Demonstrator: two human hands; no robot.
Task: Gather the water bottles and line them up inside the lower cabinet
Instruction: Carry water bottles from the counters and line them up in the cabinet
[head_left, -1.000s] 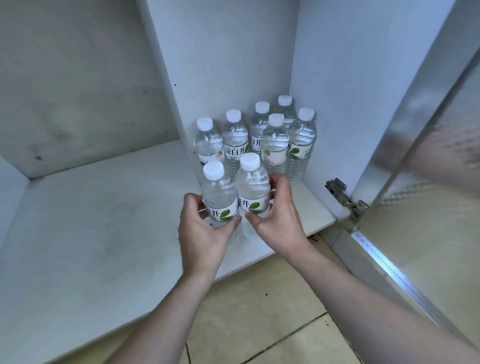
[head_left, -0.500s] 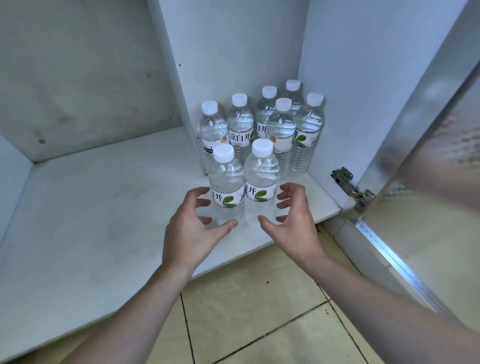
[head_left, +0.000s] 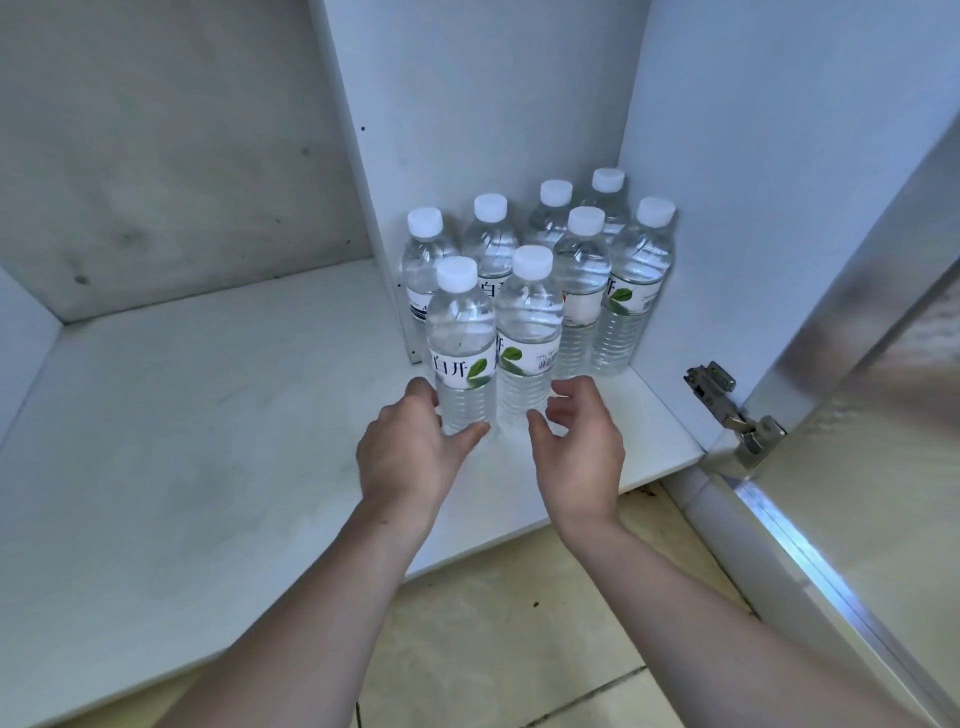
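The left hand (head_left: 410, 452) is cupped loosely on the lower body of the front-left bottle (head_left: 460, 343), thumb and fingertips touching its ribbed base without a full clamp. The right hand (head_left: 582, 447) is open, fingers curled just beside the front-right bottle (head_left: 530, 332); whether it touches is unclear. These two bottles stand touching each other on the cabinet floor (head_left: 208, 415), directly in front of the rear cluster of bottles (head_left: 587, 280), which fills the corner by the right side wall (head_left: 753, 208).

All the bottles look full and sealed, so I would expect them to be fairly heavy, with thin walls that give under a squeeze and smooth, slightly slippery labels. The ribbed section below the label seems the surest place to hold.

Every bottle stands upright, long axis vertical, white caps up. The door hinge (head_left: 727, 410) sits right of the front pair.
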